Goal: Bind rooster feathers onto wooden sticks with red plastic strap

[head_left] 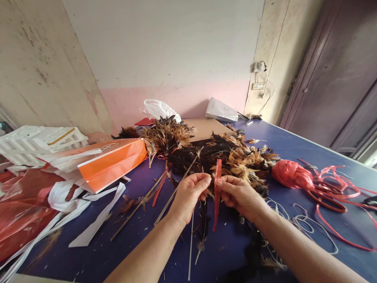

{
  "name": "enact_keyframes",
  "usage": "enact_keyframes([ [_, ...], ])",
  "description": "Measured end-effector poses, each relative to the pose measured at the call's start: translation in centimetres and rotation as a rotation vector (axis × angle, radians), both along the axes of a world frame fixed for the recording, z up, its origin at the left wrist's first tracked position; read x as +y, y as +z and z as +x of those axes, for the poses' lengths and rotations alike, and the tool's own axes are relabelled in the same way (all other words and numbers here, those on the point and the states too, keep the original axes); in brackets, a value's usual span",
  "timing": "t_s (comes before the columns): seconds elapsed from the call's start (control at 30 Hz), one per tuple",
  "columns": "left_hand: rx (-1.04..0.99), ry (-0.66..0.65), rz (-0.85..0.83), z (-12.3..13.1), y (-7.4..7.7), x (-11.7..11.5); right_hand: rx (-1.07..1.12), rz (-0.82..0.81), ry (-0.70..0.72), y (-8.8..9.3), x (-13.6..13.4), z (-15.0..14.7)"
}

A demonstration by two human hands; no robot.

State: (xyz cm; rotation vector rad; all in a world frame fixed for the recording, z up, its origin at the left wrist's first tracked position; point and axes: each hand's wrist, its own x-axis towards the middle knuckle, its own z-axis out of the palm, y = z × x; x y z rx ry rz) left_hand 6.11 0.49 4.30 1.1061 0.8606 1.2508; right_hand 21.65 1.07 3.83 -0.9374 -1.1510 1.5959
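Note:
My left hand (190,192) and my right hand (238,194) meet over the middle of a dark blue table (294,145). Both pinch a red plastic strip (217,192) that stands up between them and hangs down below. My left fingers are curled shut on its left side, my right fingers closed on its right side. Just behind the hands lies a heap of brown and black feathers (232,155). Thin sticks (176,184) lie slanted to the left of my left hand.
An orange and white paper bag (113,163) and white paper strips (94,224) lie at the left, beside red plastic (20,212). A red plastic bundle (291,175) with loose red strips (332,194) sits right. White loops of cord (306,224) lie near my right forearm.

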Motion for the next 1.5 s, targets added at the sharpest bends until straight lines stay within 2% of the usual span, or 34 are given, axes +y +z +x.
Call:
enact_keyframes([
  [0.17,0.138,-0.103,0.029,0.7,-0.5,-0.5,-0.021,0.041,-0.069,-0.3,0.0,-0.2],
  [0.33,0.209,-0.075,0.013,0.5,-0.3,-0.2,-0.008,0.066,-0.062,-0.1,0.4,0.3],
  [0.43,0.215,-0.054,-0.026,0.0,-0.1,-0.1,0.021,0.050,-0.062,0.3,0.6,0.7],
  [0.57,0.122,-0.069,-0.071,0.2,-0.3,-0.3,0.031,0.061,-0.074,0.3,0.4,0.5],
  [0.77,0.187,-0.142,0.004,1.2,-1.0,-0.7,-0.033,0.089,-0.133,0.0,0.3,0.3],
  [0.97,0.326,-0.353,-0.023,0.2,-0.7,-0.7,0.017,0.101,-0.168,0.7,0.5,0.8],
  [1.13,0.411,-0.666,-0.032,-0.5,-0.5,-1.2,0.061,0.152,-0.219,0.9,0.6,1.0],
  [1.3,0.547,-0.808,-0.024,-1.2,0.2,-1.4,0.075,0.159,-0.260,0.8,0.7,1.1],
  [1.37,0.542,-0.749,0.011,-1.5,0.6,-1.0,0.058,0.139,-0.249,0.8,0.5,0.8],
  [1.5,0.365,-0.295,0.060,-1.5,0.8,0.0,-0.047,0.100,-0.170,0.3,-0.2,-0.2],
])
